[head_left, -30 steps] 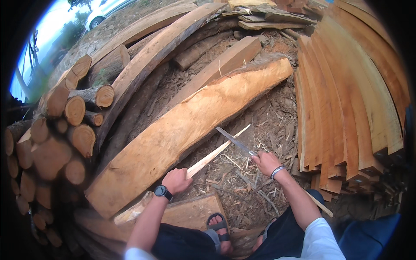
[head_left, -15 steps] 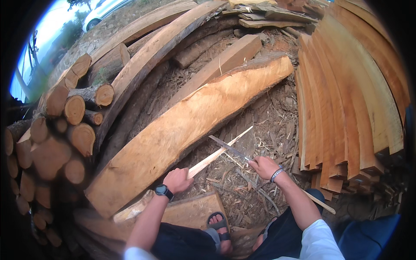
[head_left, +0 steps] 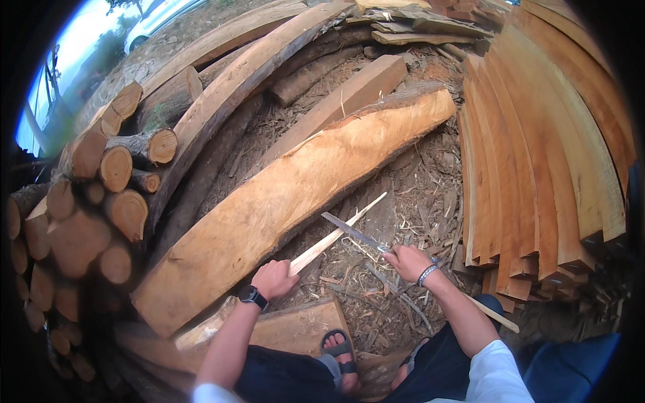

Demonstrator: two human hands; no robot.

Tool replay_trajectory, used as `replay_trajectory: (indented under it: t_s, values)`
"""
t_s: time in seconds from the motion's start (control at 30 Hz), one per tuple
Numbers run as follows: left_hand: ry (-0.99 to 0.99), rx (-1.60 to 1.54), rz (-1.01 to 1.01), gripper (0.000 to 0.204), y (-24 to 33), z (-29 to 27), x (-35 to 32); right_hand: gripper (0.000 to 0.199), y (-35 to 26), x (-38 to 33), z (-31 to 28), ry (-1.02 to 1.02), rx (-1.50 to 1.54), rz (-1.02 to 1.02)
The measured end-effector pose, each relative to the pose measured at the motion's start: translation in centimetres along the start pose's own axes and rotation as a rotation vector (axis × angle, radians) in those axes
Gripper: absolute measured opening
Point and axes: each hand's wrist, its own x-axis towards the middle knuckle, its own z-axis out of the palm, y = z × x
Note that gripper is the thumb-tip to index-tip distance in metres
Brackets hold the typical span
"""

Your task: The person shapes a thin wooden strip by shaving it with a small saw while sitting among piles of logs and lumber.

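Observation:
My left hand (head_left: 274, 279) is wrapped round the lower end of a pale, pointed wooden stick (head_left: 324, 246), whose tip slants up to the right. In my right hand (head_left: 407, 261) is a narrow saw (head_left: 359, 235) with a dark blade whose edge looks toothed. The blade crosses the upper part of the stick, seemingly against it. Beyond my right forearm a pale wooden rod (head_left: 494, 314) shows in line with the blade; whether it is the saw's handle is hidden by the arm.
A long debarked slab (head_left: 295, 181) lies diagonally in front. Cut logs (head_left: 115, 169) are stacked left, and curved boards (head_left: 537, 141) stand right. Bark and shavings (head_left: 416, 195) litter the ground. A wooden block (head_left: 295, 322) lies beside my sandalled foot (head_left: 339, 352).
The saw blade has shifted slightly toward the upper left with my right hand. The stick's tip has dipped a little to the left, still in my left hand.

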Motion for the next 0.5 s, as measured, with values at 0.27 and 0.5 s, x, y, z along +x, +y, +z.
replay_trajectory:
  t_s: [0.27, 0.5]
  values:
    - [-0.031, 0.007, -0.004, 0.038, 0.1, -0.1, 0.0, 0.050, 0.6, 0.7, -0.9, 0.003, 0.005, 0.063]
    - [-0.040, 0.012, 0.017, 0.038, 0.1, 0.1, 0.0, 0.052, 1.2, 0.9, -0.6, 0.002, -0.007, 0.043]
